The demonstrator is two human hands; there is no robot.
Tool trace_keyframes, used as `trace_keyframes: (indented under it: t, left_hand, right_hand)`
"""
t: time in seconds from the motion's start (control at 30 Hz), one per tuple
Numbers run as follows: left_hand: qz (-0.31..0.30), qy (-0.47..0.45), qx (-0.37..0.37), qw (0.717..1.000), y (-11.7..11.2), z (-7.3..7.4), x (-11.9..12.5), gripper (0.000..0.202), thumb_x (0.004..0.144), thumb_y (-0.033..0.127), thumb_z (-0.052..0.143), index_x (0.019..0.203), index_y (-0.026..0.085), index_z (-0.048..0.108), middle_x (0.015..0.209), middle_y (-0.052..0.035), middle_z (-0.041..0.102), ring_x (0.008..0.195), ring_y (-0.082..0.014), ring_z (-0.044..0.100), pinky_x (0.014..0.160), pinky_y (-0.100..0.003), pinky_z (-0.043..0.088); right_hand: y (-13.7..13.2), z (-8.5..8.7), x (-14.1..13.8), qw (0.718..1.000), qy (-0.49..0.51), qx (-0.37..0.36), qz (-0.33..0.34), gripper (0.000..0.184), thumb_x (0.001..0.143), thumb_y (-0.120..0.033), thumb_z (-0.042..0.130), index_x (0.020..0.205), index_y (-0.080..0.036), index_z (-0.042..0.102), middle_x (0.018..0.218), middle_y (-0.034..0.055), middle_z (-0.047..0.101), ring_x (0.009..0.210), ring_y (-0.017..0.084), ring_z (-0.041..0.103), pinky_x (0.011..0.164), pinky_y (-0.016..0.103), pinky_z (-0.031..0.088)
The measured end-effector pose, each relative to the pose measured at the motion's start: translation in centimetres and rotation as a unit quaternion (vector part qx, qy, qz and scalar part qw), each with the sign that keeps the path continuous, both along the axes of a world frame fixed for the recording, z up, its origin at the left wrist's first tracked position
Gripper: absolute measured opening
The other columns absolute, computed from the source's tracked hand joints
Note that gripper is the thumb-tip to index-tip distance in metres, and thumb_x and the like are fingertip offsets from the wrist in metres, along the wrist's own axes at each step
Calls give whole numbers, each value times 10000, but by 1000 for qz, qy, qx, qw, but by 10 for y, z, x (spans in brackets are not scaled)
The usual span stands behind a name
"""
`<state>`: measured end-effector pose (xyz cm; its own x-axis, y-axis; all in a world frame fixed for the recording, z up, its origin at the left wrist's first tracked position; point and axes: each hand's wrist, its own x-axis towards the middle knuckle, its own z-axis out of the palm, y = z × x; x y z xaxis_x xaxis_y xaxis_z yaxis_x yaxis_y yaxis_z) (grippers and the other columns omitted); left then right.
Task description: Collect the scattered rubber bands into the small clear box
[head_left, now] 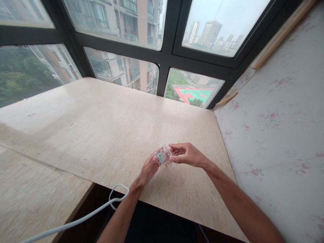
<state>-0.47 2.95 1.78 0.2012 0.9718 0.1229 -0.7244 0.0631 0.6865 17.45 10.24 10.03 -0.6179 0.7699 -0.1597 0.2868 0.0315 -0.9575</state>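
Note:
A small clear plastic box (163, 158) with coloured bits inside, green and yellow among them, is held above the beige marble-look tabletop (101, 128). My left hand (149, 169) grips it from below and the left side, fingers curled round it. My right hand (186, 154) pinches its right edge with thumb and fingers closed on it. Both hands hover a little above the table's near right part.
A white cable (111, 201) loops over the table's near edge by my left forearm. Large dark-framed windows (167, 57) stand behind the table. A wall with floral wallpaper (278, 128) runs along the right side.

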Motion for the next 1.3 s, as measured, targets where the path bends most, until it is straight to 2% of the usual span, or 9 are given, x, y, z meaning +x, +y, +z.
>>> trace_keyframes:
  t: [0.27, 0.4, 0.53, 0.67, 0.8, 0.9, 1.13, 1.23, 1.3]
  left_hand:
    - [110, -119, -129, 978, 1, 17, -31, 470, 860, 468, 509, 1157, 117, 605, 1068, -128, 654, 1043, -282, 599, 979, -473, 414]
    - [229, -104, -158, 955, 20, 26, -76, 452, 818, 493, 529, 1037, 109, 624, 930, -105, 657, 863, -218, 637, 795, -359, 513]
    - [367, 42, -181, 912, 51, 27, -141, 421, 756, 523, 574, 927, 139, 587, 775, -42, 608, 678, -152, 608, 597, -257, 488]
    - [433, 367, -227, 792, 82, 23, -203, 466, 752, 605, 533, 848, 149, 553, 719, -37, 584, 625, -162, 581, 533, -246, 422]
    - [320, 720, -193, 584, 101, 21, -239, 453, 785, 587, 506, 786, 140, 583, 798, -115, 641, 845, -253, 612, 670, -286, 413]
    - [228, 813, -181, 505, 110, 23, -249, 526, 782, 619, 490, 911, 125, 614, 987, -172, 656, 983, -286, 590, 741, -291, 402]
    - [255, 774, -222, 535, 104, 46, -255, 612, 807, 622, 465, 1077, 90, 596, 1125, -198, 627, 1067, -310, 564, 771, -303, 390]
    - [335, 674, -215, 622, 94, 56, -243, 627, 746, 626, 570, 1093, 105, 597, 1096, -171, 641, 1032, -300, 574, 766, -305, 397]
    - [372, 558, -197, 715, 89, 60, -225, 605, 687, 596, 660, 1058, 120, 617, 1030, -141, 658, 951, -269, 593, 721, -291, 410]
  right_hand:
    - [-7, -3, 24, 993, 40, -54, -98, 658, 627, -332, 813, 1224, -142, 613, 1062, 116, 662, 931, 203, 641, 846, 371, 532]
    - [-21, -28, 52, 987, 17, -56, -150, 638, 636, -380, 804, 1204, -149, 628, 1106, 135, 663, 992, 243, 639, 917, 436, 499]
    - [-37, -53, 84, 977, -9, -71, -201, 651, 661, -465, 765, 1214, -152, 623, 1147, 156, 655, 1044, 272, 630, 941, 441, 486]
    - [-52, -72, 111, 965, -42, -67, -248, 649, 673, -530, 718, 1201, -160, 639, 1161, 162, 649, 1057, 298, 628, 922, 424, 499]
    - [-64, -87, 126, 954, -47, -66, -289, 666, 666, -561, 699, 1195, -160, 645, 1146, 157, 656, 1032, 311, 639, 910, 403, 508]
    - [-69, -93, 128, 950, -38, -70, -302, 673, 678, -573, 684, 1196, -145, 639, 1138, 153, 661, 1025, 309, 642, 928, 394, 497]
    - [-76, -93, 124, 934, 1, -99, -343, 647, 648, -567, 712, 1143, -155, 656, 1121, 148, 671, 1057, 331, 622, 993, 436, 439]
    - [-77, -93, 125, 925, 18, -106, -363, 623, 630, -566, 729, 1114, -180, 665, 1111, 135, 678, 1074, 335, 612, 1006, 449, 426]
    - [-77, -91, 127, 926, 33, -117, -358, 609, 626, -554, 743, 1110, -192, 663, 1130, 131, 671, 1097, 333, 599, 1008, 449, 427]
